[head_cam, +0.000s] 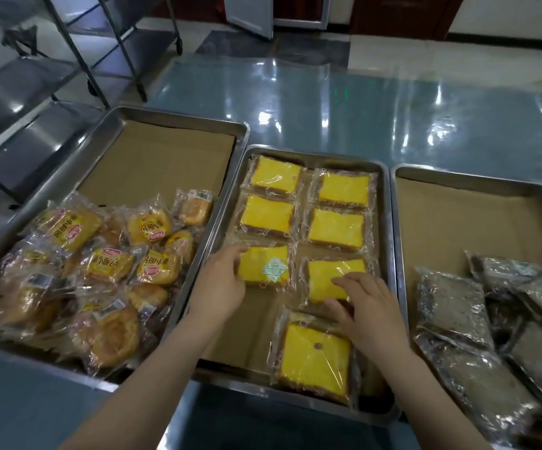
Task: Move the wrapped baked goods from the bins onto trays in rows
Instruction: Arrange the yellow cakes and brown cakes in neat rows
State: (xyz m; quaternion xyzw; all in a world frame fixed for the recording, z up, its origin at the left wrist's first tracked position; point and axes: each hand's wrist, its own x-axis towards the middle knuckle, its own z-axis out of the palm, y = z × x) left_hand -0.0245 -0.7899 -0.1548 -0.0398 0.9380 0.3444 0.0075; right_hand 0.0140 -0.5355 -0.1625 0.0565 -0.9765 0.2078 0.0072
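Nearest me, one plastic-wrapped yellow cake slice (315, 358) lies tilted at the near right corner of the middle steel tray (389, 241), on its brown paper liner (246, 329).

Just beyond it, the right hand (365, 306) rests on the third-row right slice (331, 277). The fingers are spread apart with their tips pressing on the wrap, and the thumb is at the near edge.

The left hand (222, 284) grips the left edge of the third-row left slice (266, 264), which carries a pale sticker. Thumb and fingers are clamped on the wrapper.

Beyond the hands, four more wrapped yellow slices (298, 206) sit in two neat rows of two.

In the left steel tray (178, 116) I see a loose heap of golden bread packs with yellow-and-red labels (100, 261).

In the right steel tray (477, 185) lies a pile of dark speckled slices in clear wrap (451, 303).

All three trays sit on a blue-grey worktop under glossy film (360, 102). A metal rack (68, 43) stands at the far left.
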